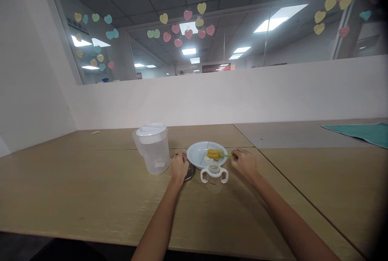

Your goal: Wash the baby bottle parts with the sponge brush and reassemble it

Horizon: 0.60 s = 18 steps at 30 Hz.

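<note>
My right hand (245, 164) is closed in a pinch on the thin green handle of a yellow sponge brush (214, 154). The brush's head lies over the right part of a white plate (195, 152), beside a small white piece (208, 158). My left hand (179, 166) is curled over a dark, shiny round metal object (190, 172) left of the plate. Its fingers hide most of that object and what they grip. Between my hands, in front of the plate, an uncapped clear baby bottle (214, 180) stands upright with two white side handles.
A translucent pitcher (156, 151) with a white lid stands left of my left hand. A teal cloth (360, 132) lies at the far right. Seams cross the wooden table (100, 196), and a white wall (206, 101) rises behind it under a window.
</note>
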Tool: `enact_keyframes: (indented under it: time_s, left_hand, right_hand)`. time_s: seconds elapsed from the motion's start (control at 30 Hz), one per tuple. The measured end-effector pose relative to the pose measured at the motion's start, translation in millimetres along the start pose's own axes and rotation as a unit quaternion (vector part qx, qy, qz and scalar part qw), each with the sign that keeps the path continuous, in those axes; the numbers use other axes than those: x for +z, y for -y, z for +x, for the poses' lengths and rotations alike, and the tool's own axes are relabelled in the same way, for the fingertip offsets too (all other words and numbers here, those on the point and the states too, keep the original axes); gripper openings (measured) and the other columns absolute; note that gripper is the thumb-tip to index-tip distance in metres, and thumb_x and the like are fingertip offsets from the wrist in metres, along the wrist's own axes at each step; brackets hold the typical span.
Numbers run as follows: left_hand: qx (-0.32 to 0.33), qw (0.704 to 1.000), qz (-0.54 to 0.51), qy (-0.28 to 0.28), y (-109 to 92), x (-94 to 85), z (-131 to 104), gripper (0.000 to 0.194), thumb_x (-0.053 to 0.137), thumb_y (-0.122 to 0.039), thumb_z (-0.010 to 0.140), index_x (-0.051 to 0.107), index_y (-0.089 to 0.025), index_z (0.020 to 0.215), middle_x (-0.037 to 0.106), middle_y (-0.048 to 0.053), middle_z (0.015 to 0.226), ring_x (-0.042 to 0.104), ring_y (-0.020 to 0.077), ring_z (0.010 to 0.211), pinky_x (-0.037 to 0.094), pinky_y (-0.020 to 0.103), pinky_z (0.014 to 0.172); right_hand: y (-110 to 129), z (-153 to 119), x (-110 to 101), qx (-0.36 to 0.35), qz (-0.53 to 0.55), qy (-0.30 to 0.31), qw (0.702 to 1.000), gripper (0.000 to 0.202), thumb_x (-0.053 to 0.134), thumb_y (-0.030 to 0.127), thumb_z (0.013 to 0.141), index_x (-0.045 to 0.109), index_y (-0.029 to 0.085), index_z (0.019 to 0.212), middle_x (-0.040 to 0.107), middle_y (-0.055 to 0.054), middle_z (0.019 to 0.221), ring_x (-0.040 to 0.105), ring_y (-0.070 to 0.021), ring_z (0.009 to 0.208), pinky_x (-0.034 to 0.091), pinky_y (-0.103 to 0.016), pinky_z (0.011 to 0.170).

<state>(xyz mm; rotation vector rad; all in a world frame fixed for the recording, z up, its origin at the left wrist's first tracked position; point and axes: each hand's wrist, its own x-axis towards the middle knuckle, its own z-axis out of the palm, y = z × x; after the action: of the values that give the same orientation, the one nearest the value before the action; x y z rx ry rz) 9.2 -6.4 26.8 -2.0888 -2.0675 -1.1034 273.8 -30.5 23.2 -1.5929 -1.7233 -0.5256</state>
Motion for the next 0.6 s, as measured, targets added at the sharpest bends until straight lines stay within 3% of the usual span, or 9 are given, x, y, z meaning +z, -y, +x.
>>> enact_keyframes:
  time_s: [0.13,0.3,0.43,0.6]
  left_hand:
    - [0.133,0.985,-0.07,-0.08,0,3.3,-1,0.024,0.043,-0.009,0.075,0.06,-0.02,0.088,0.067,0.004,0.089,0.059,0.0182,0.087,0.04,0.032,0.082]
    - [0.266,0.961,-0.069,-0.017,-13,2.1,-12,0.019,0.044,-0.02,0.083,0.062,-0.022,0.089,0.066,0.003,0.093,0.055,0.0189,0.093,0.037,0.034,0.084]
    - [0.292,0.955,-0.052,0.008,-19,1.1,-18,0.022,0.045,-0.032,0.087,0.063,-0.023,0.095,0.066,0.003,0.098,0.053,0.0196,0.097,0.035,0.035,0.087]
    - [0.263,0.964,-0.028,-0.003,-17,6.0,-16,0.026,0.054,-0.044,0.081,0.062,-0.024,0.096,0.066,0.003,0.097,0.053,0.0225,0.097,0.032,0.039,0.089]
  right_hand:
    - [-1,-1,-1,-0.038,0.03,-0.017,0.999,0.017,0.046,0.019,0.069,0.059,0.018,0.058,0.062,-0.002,0.062,0.052,-0.0129,0.06,0.024,-0.024,0.054]
    - [1,-1,-2,-0.001,0.066,-0.001,0.998,0.02,0.045,0.021,0.069,0.061,0.018,0.058,0.065,-0.002,0.063,0.052,-0.0132,0.059,0.023,-0.024,0.053]
    - [4,0,-5,0.062,0.107,0.045,0.991,0.021,0.046,0.022,0.069,0.064,0.02,0.059,0.066,-0.002,0.064,0.052,-0.0129,0.058,0.023,-0.023,0.051]
    - [6,3,-10,0.136,0.145,0.086,0.976,0.023,0.046,0.025,0.068,0.066,0.021,0.058,0.063,-0.001,0.058,0.052,-0.0139,0.057,0.023,-0.023,0.049]
